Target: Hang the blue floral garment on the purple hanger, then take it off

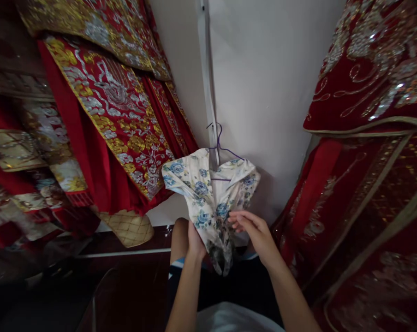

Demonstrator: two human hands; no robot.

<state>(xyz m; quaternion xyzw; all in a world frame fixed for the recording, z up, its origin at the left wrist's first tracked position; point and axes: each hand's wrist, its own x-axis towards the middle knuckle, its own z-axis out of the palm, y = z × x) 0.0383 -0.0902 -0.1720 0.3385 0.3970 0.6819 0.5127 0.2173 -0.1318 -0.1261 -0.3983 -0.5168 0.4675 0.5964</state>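
Observation:
A white garment with blue flowers (200, 187) hangs on a purple hanger (219, 142) against the wall, its lower part narrowing over the person's lap. My left hand (195, 240) is at the garment's lower left edge, with its fingers mostly hidden behind the cloth. On the right side, my right hand (250, 227) is at the front of the cloth, its fingers extended and slightly apart. It does not grip the fabric.
Red garments with gold and silver embroidery (115, 92) hang at the left. More beaded red garments (371, 87) hang at the right. A pale strap (206, 69) runs down the grey wall (264, 69). The person's knee (179, 237) is below.

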